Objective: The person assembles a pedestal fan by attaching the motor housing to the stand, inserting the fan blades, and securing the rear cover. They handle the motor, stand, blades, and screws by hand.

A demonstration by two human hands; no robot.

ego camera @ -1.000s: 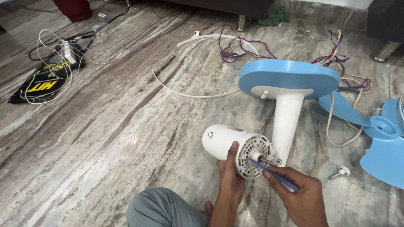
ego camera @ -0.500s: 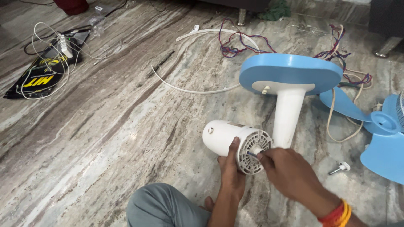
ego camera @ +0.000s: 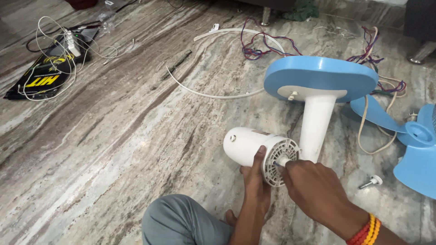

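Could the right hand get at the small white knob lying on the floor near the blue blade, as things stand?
Probably yes. The white knob lies on bare floor just beside the right hand, with nothing between them. But that hand is at the motor housing face, apparently holding a thin tool, so it would have to leave it.

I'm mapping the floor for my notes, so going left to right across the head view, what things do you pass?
Black packet under a white cord, white power strip, curved white strip, white motor housing gripped by the left hand, right hand at its grille, white knob screw, blue fan blade.
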